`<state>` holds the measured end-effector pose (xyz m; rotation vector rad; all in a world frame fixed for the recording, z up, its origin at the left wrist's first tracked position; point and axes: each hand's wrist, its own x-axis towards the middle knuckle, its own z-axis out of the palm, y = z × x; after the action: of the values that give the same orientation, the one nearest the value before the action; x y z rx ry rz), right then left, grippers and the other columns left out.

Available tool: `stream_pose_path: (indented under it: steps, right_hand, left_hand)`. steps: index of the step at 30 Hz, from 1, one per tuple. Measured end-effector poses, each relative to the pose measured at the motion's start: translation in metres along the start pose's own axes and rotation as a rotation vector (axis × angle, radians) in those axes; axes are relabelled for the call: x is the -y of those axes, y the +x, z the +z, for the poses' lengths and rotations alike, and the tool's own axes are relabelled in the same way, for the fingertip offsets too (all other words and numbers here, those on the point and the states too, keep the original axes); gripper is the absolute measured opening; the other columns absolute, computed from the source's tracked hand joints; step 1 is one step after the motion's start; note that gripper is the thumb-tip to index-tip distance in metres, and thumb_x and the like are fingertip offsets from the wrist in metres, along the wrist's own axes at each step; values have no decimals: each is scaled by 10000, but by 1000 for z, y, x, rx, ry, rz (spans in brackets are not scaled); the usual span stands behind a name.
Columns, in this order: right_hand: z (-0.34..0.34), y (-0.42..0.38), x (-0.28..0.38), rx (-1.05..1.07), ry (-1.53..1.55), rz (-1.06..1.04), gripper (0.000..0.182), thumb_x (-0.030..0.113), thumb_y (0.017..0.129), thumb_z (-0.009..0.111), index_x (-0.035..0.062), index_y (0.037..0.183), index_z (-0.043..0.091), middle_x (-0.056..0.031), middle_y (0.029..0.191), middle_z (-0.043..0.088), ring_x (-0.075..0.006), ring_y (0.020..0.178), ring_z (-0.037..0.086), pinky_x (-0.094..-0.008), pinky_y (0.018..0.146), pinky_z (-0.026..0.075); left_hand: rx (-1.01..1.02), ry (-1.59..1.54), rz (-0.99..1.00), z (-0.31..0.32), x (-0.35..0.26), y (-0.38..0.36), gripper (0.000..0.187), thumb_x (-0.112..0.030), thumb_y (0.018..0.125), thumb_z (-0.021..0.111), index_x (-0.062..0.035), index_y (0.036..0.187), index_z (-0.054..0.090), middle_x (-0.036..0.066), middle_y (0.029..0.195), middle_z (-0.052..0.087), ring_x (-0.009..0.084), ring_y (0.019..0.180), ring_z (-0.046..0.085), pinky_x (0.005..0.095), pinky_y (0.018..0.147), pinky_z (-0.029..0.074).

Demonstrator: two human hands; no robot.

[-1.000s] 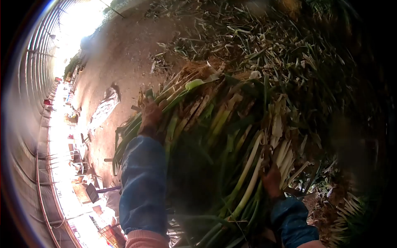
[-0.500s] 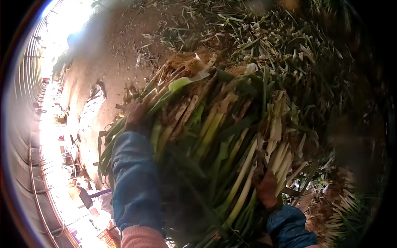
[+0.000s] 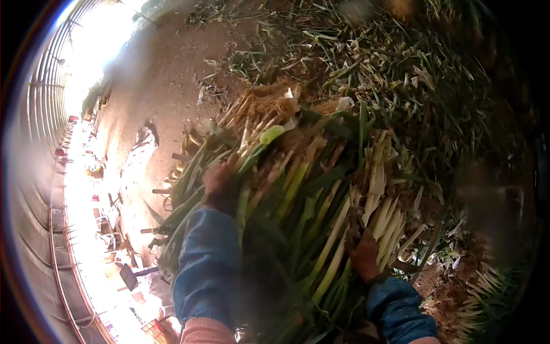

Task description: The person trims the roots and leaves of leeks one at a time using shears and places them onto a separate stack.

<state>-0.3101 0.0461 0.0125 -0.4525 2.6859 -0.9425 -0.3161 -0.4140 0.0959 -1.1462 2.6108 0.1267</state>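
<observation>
A large heap of green onions (image 3: 298,178), with pale stalks, long green leaves and some brown withered skins, lies in front of me. Stringy brown roots (image 3: 266,106) stick out at its far end. At the heap's left side, my left hand (image 3: 220,180) is closed around several stalks; leaves partly cover its fingers. My right hand (image 3: 365,258) grips the right side beside white stalks (image 3: 387,226), its fingers curled in among dark withered leaves. Both forearms wear blue sleeves.
Cut leaves and trimmings (image 3: 395,74) cover the ground ahead and to the right. More green onions (image 3: 475,298) lie at the lower right. Bare soil (image 3: 166,74) and a crumpled plastic sheet (image 3: 140,152) are on the left, near a curved frame wall (image 3: 43,172).
My left hand has moved right and slightly down, and the stalks by it have shifted right. My right hand has moved only slightly, staying on the heap's right side.
</observation>
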Motion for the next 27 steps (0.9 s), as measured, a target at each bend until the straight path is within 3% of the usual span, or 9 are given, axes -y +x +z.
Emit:
stream_pose_path:
  steps: [4, 8, 11, 13, 16, 18, 22, 26, 27]
  right_hand:
    - [-1, -1, 2, -14, 2, 8, 432, 274, 727, 653, -13, 981, 452, -235, 860, 552, -413, 788, 544, -486, 662, 427]
    - [-6, 1, 7, 6, 42, 25, 416, 236, 711, 664, 1, 992, 466, -226, 862, 558, -407, 789, 555, -481, 651, 443]
    - [-3, 3, 6, 43, 9, 46, 537, 283, 665, 704, 10, 1050, 448, -212, 897, 564, -383, 816, 560, -473, 681, 445]
    - [-5, 5, 9, 82, -12, 93, 485, 241, 678, 690, 19, 1046, 464, -221, 896, 563, -403, 815, 555, -479, 682, 446]
    - [9, 2, -4, 120, -91, 130, 477, 223, 681, 685, 28, 1061, 473, -227, 913, 562, -413, 826, 551, -485, 693, 445]
    - [15, 7, -7, 138, -112, 163, 496, 227, 681, 685, 29, 1081, 470, -227, 927, 562, -413, 837, 549, -486, 700, 444]
    - [15, 10, 1, 171, -130, 213, 520, 239, 695, 674, 26, 1117, 455, -229, 938, 563, -415, 844, 547, -487, 704, 444]
    - [22, 6, -1, 70, -150, 98, 518, 247, 719, 652, 16, 1134, 445, -237, 947, 564, -422, 843, 546, -489, 702, 440]
    - [21, 7, 4, 75, -126, 92, 512, 244, 721, 650, 14, 1131, 446, -238, 948, 564, -423, 843, 546, -488, 700, 438]
  left_hand:
    - [39, -18, 71, -2, -42, -50, 721, -634, 836, 305, -8, 962, 640, 233, 991, 603, 360, 963, 569, 454, 815, 423]
    - [126, -141, -64, -17, -97, -98, 639, -539, 886, 311, 7, 935, 639, 237, 970, 604, 366, 921, 582, 449, 795, 434]
    - [153, -123, 104, -24, -84, -95, 594, -492, 901, 327, 23, 948, 620, 216, 923, 615, 363, 869, 594, 414, 776, 450]
    - [254, -3, 335, -27, -53, -60, 368, -334, 910, 381, -91, 1102, 579, 181, 867, 623, 337, 904, 589, 415, 803, 446]
    - [-167, 166, 366, -64, 5, 4, 305, -270, 890, 412, -138, 1105, 584, 184, 957, 568, 331, 965, 530, 404, 759, 433]
    - [-256, 404, 320, -92, 24, 11, 337, -343, 866, 451, -141, 1099, 588, 195, 986, 535, 346, 990, 493, 399, 753, 421]
    - [-179, 91, 62, -61, 84, 25, 511, -517, 794, 507, -108, 1089, 592, 224, 1079, 519, 378, 1067, 457, 406, 835, 404]
    - [-240, -395, -202, -7, 113, 33, 664, -465, 653, 676, -131, 1205, 518, 213, 1005, 587, 330, 962, 562, 403, 776, 453]
    - [-138, -331, -213, -16, 108, 29, 594, -452, 658, 638, -32, 1075, 593, 205, 925, 625, 322, 862, 608, 385, 777, 466]
